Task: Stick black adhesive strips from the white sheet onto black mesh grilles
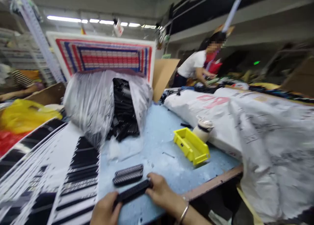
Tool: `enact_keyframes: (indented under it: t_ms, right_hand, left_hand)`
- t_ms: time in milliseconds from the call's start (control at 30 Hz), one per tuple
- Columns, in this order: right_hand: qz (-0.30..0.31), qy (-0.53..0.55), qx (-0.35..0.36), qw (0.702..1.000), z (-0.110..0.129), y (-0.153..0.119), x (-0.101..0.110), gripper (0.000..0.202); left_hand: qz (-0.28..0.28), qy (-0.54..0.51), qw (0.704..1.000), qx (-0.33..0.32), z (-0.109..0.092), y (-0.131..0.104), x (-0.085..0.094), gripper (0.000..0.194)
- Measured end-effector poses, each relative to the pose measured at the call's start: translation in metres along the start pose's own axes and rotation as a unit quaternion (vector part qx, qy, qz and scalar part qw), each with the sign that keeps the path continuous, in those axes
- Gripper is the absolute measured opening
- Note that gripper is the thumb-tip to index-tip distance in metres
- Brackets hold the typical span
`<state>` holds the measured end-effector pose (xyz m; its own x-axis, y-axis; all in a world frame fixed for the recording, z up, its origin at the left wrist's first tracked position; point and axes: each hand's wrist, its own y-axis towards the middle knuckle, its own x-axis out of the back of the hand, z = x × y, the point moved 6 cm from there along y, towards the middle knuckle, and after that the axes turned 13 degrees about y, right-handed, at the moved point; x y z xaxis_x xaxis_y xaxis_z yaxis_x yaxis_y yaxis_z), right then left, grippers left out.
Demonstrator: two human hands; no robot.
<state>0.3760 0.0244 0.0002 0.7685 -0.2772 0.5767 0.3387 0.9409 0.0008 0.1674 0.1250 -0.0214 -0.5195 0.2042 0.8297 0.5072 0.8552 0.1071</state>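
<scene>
A black ribbed strip (pixel 134 191), possibly a small stack of strips, is held at its two ends between my hands, close to the front of the blue table. Fingers and thumb of my left hand (pixel 106 208) close on its left end. My right hand (pixel 160 190), with a bracelet at the wrist, pinches the other end. Just beyond it, a second black ribbed bundle (pixel 128 175) lies on the table. Past that stands a clear plastic bag (pixel 89 102), its side gaping to reveal many black pieces (pixel 124 110). What the pieces are is too blurred to tell.
On the blue table (pixel 154 133) sits a yellow bin (pixel 191 145) beside a cream lidded jar (pixel 203 129). White sheets with black strips (pixel 80 172) fan out at left. A large white sack (pixel 265 146) covers the right. Behind it a person (pixel 196 64) leans over a heap.
</scene>
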Motion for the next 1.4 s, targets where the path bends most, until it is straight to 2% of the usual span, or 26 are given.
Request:
enact_keyframes:
  t_ms: [67,133,233,333,400,500,600,733,833,933,967,1033,1100,1133,1200,1267,1333,1400]
  right_hand:
    - [0.013,0.016,-0.018,1.0,-0.015,0.005,-0.008,0.035]
    - [0.023,0.021,-0.025,0.999,-0.027,0.013,-0.011,0.045]
    - [0.025,0.013,-0.018,0.999,-0.028,0.026,-0.009,0.052]
    - [0.038,0.006,0.001,0.999,-0.017,0.039,-0.008,0.043]
    - [0.052,0.01,0.006,0.999,-0.011,0.044,-0.008,0.039]
    - [0.071,0.019,-0.008,0.997,-0.01,0.048,-0.008,0.045]
    - [0.081,0.019,-0.017,0.996,-0.012,0.053,-0.009,0.045]
    - [0.09,0.009,-0.014,0.996,-0.016,0.061,-0.008,0.048]
    - [0.114,0.05,-0.048,0.991,-0.031,0.063,-0.004,0.069]
    - [0.137,0.113,-0.08,0.981,-0.05,0.058,0.003,0.078]
    - [0.136,0.123,-0.08,0.98,-0.055,0.057,0.006,0.075]
    - [0.12,0.131,-0.072,0.982,-0.063,0.055,0.011,0.066]
    - [0.098,0.12,-0.064,0.986,-0.067,0.054,0.013,0.058]
    - [0.091,0.109,-0.06,0.988,-0.069,0.054,0.012,0.055]
    - [0.085,0.082,-0.044,0.992,-0.071,0.053,0.01,0.049]
    - [0.083,0.059,-0.018,0.995,-0.072,0.05,0.008,0.045]
    - [0.083,0.049,0.004,0.995,-0.072,0.048,0.008,0.042]
    - [0.085,0.057,0.003,0.995,-0.073,0.046,0.009,0.042]
  left_hand:
    - [0.016,0.066,0.998,0.01,0.003,-0.008,0.001,0.014]
    - [0.031,0.087,0.995,0.033,0.005,-0.004,0.001,0.015]
    - [0.024,0.049,0.996,0.074,0.004,0.008,0.007,0.044]
    - [0.03,0.016,0.993,0.11,0.001,0.017,0.015,0.066]
    - [0.065,-0.006,0.99,0.123,-0.002,0.023,0.02,0.076]
    - [0.128,-0.038,0.982,0.131,-0.006,0.033,0.024,0.088]
    - [0.159,-0.074,0.979,0.105,-0.013,0.044,0.021,0.082]
    - [0.156,-0.111,0.977,0.089,-0.017,0.05,0.008,0.07]
    - [0.162,-0.107,0.976,0.099,-0.015,0.049,0.004,0.08]
    - [0.146,-0.086,0.978,0.123,-0.012,0.054,0.019,0.093]
    - [0.122,-0.079,0.982,0.122,-0.013,0.062,0.028,0.087]
    - [0.055,-0.043,0.993,0.096,-0.02,0.088,0.048,0.06]
    - [0.002,0.037,0.998,0.056,-0.03,0.126,0.061,0.04]
    - [-0.012,0.094,0.995,0.037,-0.035,0.148,0.062,0.037]
    - [-0.014,0.128,0.991,0.03,-0.042,0.189,0.056,0.036]
    - [0.006,0.153,0.988,0.027,-0.047,0.221,0.043,0.036]
    - [0.027,0.173,0.984,0.026,-0.05,0.236,0.031,0.033]
    - [0.039,0.188,0.981,0.025,-0.052,0.235,0.025,0.028]
